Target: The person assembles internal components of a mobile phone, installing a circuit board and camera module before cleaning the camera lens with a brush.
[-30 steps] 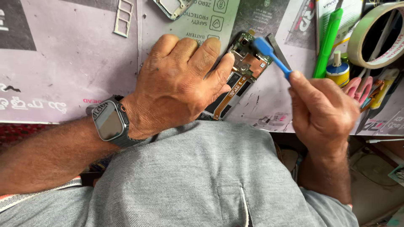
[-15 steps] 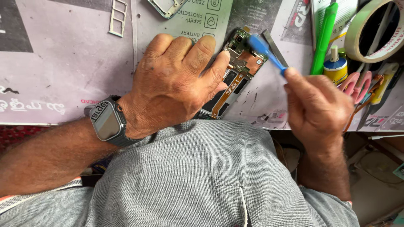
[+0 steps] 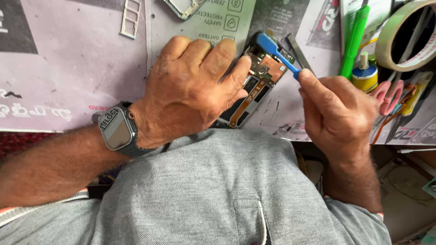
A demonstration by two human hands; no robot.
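An opened phone (image 3: pixel 256 81) with its back off lies on the paper-covered bench (image 3: pixel 68 68), showing a circuit board and an orange flex cable. My left hand (image 3: pixel 190 88) lies flat over its lower part and pins it down; a smartwatch (image 3: pixel 116 128) is on that wrist. My right hand (image 3: pixel 338 113) pinches a blue plastic pry tool (image 3: pixel 276 50), whose flat tip rests at the phone's top edge. A thin metal tool (image 3: pixel 297 52) lies just right of the phone.
A green pen (image 3: pixel 354 38), a small blue-and-yellow bottle (image 3: pixel 364 72), a tape roll (image 3: pixel 399 36) and pink-handled scissors (image 3: pixel 386 97) crowd the right side. A white tray frame (image 3: pixel 131 18) and a phone part (image 3: pixel 184 7) lie at the top. My grey shirt fills the foreground.
My right hand has shifted left and the blue pry tool's tip has moved from the phone's right edge to its top edge. My left hand stays pressed on the phone.
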